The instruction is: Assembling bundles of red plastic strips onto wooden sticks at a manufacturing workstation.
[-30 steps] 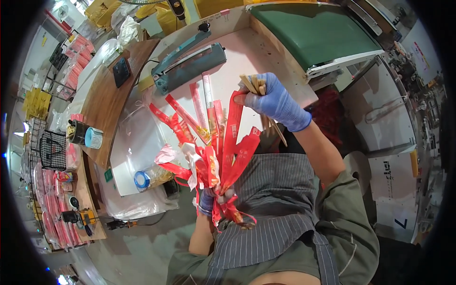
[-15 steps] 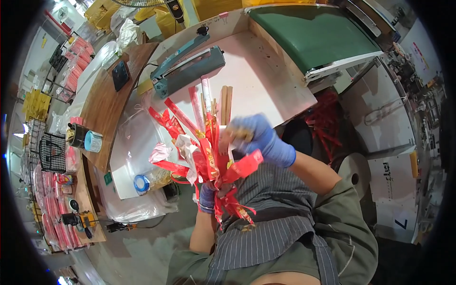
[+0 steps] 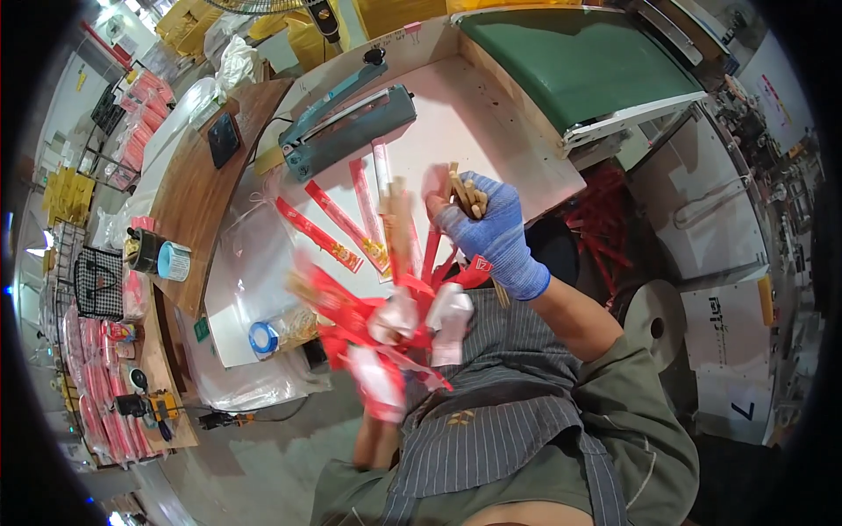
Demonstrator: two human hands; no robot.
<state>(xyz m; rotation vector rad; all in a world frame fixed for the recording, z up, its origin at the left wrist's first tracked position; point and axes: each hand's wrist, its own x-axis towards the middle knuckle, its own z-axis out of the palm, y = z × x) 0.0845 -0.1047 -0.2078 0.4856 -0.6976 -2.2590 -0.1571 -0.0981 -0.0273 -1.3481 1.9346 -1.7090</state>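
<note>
My right hand [image 3: 491, 230], in a blue knit glove, is closed round several wooden chopsticks [image 3: 470, 196]; their ends stick out above the fist and thin tips show below it. In front of my apron a loose bunch of red and white paper sleeves [image 3: 386, 316], smeared by motion, hides my left hand; only the left forearm [image 3: 375, 443] shows under it. Blurred wooden sticks [image 3: 397, 219] rise from the bunch. Beyond it, red printed sleeves [image 3: 317, 235] and a white sleeve [image 3: 380, 167] lie on the white tabletop [image 3: 491, 131].
A teal hand-lever bag sealer [image 3: 351, 123] stands at the back of the table. To its right is a green conveyor belt [image 3: 579, 66]. A wooden ledge [image 3: 197, 210] with a phone [image 3: 224, 140] curves along the left. A blue-rimmed jar [image 3: 262, 337] sits at the near left edge.
The red sleeve bunch has swung down and left, uncovering sleeves on the table. My right hand has lifted slightly away from the bunch, its chopsticks now showing clearly.
</note>
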